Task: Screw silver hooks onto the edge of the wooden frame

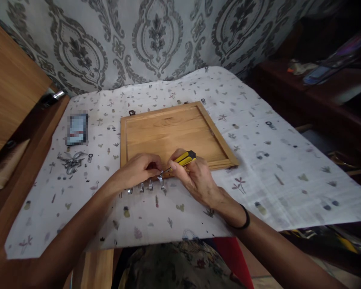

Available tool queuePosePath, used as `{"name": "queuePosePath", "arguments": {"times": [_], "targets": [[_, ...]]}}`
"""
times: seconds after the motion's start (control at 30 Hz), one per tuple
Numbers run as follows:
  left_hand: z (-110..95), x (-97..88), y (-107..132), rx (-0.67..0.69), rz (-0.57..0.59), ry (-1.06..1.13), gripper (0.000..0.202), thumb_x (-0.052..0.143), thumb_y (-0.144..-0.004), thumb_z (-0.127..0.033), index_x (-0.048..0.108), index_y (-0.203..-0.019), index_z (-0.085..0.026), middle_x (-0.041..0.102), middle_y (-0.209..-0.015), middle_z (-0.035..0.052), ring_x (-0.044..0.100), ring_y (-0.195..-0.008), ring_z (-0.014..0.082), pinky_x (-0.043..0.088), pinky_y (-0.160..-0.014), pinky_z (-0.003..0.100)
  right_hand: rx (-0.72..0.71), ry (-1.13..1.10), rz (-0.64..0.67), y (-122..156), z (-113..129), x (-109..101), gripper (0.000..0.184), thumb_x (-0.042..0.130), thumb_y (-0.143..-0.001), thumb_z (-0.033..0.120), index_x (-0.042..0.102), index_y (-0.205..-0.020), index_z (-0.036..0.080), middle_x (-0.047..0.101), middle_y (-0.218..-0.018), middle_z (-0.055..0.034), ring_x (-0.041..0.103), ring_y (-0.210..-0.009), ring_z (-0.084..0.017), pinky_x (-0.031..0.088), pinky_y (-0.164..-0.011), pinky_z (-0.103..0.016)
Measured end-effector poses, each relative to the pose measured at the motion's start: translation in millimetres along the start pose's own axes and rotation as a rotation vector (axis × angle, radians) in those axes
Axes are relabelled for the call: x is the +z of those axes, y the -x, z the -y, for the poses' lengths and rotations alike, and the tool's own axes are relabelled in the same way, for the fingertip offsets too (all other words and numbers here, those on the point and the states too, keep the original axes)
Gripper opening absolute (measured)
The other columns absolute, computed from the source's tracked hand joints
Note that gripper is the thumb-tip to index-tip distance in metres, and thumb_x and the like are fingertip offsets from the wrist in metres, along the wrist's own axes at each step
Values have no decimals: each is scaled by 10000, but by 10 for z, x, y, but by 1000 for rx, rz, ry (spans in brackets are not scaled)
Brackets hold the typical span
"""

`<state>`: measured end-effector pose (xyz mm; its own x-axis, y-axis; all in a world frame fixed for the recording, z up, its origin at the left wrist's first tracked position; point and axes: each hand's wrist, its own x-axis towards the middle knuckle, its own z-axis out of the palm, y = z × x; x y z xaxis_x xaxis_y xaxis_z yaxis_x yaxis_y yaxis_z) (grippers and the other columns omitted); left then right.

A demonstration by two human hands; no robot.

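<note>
A shallow wooden tray-like panel with a raised rim (218, 138) lies flat on the table. Several shiny metal hooks (151, 185) stick out along its near edge. My right hand (200, 178) is closed around a yellow and black screwdriver (185, 158), whose shaft slants down to the left. The tip meets the rightmost hook (161, 181) at the near rim. Right beside that tip, my left hand (140, 170) has its thumb and fingers curled together in a pinch by the same hook. Whatever sits between those fingertips is hidden.
A cloth with small printed plants (180, 224) covers the table. To the left lie a phone (77, 129) and a pile of loose metal hooks (72, 161). Small dark fittings (132, 112) show at the panel's far edge. A patterned curtain (156, 40) hangs behind; dark furniture (307, 88) stands right.
</note>
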<state>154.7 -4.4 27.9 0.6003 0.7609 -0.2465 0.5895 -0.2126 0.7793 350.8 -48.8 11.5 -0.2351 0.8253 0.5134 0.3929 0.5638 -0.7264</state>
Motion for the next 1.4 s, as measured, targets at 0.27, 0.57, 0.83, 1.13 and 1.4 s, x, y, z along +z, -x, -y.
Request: {"name": "queuePosePath", "arguments": {"times": [0.27,0.57,0.83,1.13,1.4], "targets": [[-14,-10,26,119,-39,-74,119,613,-914,-139,714,-859,-169,723,-826,10,648,-708,135,469,-665,237,-6,-2,0,3,8,-7,342,444,-1072,377,578,-819,190,568,-694,5,502,-597,-123,415,-598,-271],[46,19,85,210,-56,-296,176,598,-982,-173,764,-938,-209,750,-960,21,700,-909,180,498,-818,276,-1,9,2,8,-5,2,357,432,-1074,399,579,-821,194,589,-708,-7,522,-618,-132,428,-610,-274],[11,-33,149,259,-35,-225,284,476,-1046,-223,759,-1044,-211,752,-996,45,693,-942,193,513,-855,303,0,11,-10,9,-13,5,333,446,-1067,381,581,-826,194,590,-700,-5,526,-615,-131,439,-606,-273],[9,-83,311,175,-177,-267,287,465,-1041,-223,729,-940,-173,706,-835,32,666,-793,171,496,-734,285,-18,-5,-5,16,-18,8,290,468,-1060,345,575,-838,192,578,-686,11,529,-599,-122,431,-583,-260],[60,151,460,294,-250,-493,319,413,-1068,-239,691,-1224,-217,679,-1042,80,624,-998,235,532,-866,389,-9,-11,5,8,12,-9,312,461,-1065,352,581,-821,199,594,-691,5,537,-603,-128,446,-599,-266]]}}
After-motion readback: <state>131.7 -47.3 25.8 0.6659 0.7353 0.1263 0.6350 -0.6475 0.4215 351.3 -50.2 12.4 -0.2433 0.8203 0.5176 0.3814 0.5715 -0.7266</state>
